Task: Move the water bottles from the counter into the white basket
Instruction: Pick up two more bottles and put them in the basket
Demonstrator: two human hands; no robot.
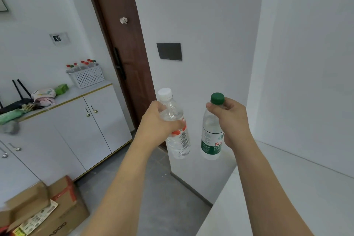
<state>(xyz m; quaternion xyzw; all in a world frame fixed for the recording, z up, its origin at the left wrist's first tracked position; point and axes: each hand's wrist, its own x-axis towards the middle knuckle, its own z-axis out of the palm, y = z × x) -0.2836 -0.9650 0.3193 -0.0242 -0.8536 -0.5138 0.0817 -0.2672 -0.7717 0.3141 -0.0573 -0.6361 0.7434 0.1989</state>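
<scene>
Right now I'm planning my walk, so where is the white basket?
In the head view it is at upper left: the white basket sits at the cabinet countertop's far end, beside the brown door.

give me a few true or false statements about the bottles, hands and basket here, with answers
1. The left hand grips a clear plastic bottle with a white cap. True.
2. The right hand holds a red-capped bottle. False: its clear plastic bottle has a green cap.
3. The white perforated plastic basket sits on the floor. False: it stands on the white cabinet.
4. The basket already holds bottles. True.
5. Both held bottles rest on a counter. False: both are in the air.
</scene>
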